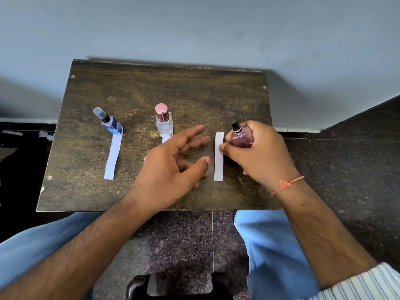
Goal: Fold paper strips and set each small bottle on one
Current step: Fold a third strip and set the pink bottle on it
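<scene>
Right hand (257, 152) grips pink bottle (242, 138), touching paper strip (219, 156) on worktop (151, 87). Left hand (171, 165) hovers beside strip, fingers relaxed. No label legible.

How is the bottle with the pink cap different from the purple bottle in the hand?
The pink-capped bottle stands free on the table, on the end of a paper strip; the purple bottle is gripped by the right hand, beside its strip, not on it. The first has clear glass and a pink cap; the second has purplish glass and a black cap. Both are small and upright.
</scene>
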`<state>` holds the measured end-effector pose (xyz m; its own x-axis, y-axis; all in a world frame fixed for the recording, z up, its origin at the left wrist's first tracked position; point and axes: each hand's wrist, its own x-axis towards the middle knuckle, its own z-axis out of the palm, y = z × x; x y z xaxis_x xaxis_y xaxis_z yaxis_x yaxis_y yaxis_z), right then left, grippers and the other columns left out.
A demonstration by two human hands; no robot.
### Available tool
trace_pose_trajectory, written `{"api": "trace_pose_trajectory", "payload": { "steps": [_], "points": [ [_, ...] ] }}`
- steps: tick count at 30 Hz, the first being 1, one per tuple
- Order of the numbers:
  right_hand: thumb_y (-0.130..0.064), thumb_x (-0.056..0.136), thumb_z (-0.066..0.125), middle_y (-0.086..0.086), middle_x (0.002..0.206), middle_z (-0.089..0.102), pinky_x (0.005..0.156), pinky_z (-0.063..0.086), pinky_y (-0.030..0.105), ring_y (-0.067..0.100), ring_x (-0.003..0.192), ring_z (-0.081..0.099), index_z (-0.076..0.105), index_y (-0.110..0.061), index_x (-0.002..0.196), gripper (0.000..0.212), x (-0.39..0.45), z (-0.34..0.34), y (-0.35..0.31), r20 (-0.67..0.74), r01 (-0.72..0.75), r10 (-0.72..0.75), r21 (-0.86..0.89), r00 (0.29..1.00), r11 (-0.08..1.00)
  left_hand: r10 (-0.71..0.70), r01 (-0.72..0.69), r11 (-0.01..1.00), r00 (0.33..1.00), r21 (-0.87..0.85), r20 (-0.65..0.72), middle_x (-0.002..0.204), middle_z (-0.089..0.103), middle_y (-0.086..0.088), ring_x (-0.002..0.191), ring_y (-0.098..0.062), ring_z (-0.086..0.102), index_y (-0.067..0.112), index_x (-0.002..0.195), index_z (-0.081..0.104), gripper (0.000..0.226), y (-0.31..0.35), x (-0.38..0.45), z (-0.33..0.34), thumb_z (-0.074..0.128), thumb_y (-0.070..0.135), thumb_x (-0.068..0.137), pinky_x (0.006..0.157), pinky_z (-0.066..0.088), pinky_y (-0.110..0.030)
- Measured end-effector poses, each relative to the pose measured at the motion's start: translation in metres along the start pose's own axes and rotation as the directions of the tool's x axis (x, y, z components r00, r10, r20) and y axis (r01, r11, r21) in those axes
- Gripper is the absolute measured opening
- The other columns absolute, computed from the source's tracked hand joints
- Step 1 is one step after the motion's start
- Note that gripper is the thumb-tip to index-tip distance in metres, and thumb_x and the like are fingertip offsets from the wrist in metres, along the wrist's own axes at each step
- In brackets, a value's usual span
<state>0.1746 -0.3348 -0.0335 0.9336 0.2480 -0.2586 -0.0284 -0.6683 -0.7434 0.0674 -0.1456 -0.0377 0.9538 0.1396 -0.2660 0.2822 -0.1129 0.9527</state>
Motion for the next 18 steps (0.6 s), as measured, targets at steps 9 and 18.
{"api": "trace_pose_trajectory", "payload": {
  "steps": [9, 18],
  "points": [
    [-0.023, 0.085, 0.091, -0.022, 0.083, 0.068, 0.07, 0.041, -0.003, -0.016, 0.079, 0.06, 0.065, -0.03, 0.095, 0.029, 0.0, 0.005, -0.006, -0.035, 0.09, -0.097, -0.158, 0.995, 0.983, 0.282, -0.323, 0.671, 0.944, 0.667, 0.173, 0.146, 0.053, 0.021, 0.11, 0.0, 0.067, 0.032, 0.149, 0.058, 0.048, 0.0, -0.006, -0.003, 0.061, 0.046, 0.103, 0.085, 0.064, -0.032],
    [-0.02, 0.083, 0.089, -0.021, 0.074, 0.065, 0.062, 0.038, 0.001, -0.014, 0.069, 0.057, 0.065, -0.028, 0.088, 0.026, -0.002, 0.008, -0.007, -0.054, 0.1, -0.113, -0.206, 0.992, 0.974, 0.179, -0.36, 0.564, 0.932, 0.743, 0.316, 0.171, 0.018, 0.03, 0.126, -0.01, 0.069, 0.038, 0.158, 0.046, 0.056, 0.007, -0.01, 0.006, 0.053, 0.055, 0.105, 0.094, 0.065, -0.042]
  ]
}}
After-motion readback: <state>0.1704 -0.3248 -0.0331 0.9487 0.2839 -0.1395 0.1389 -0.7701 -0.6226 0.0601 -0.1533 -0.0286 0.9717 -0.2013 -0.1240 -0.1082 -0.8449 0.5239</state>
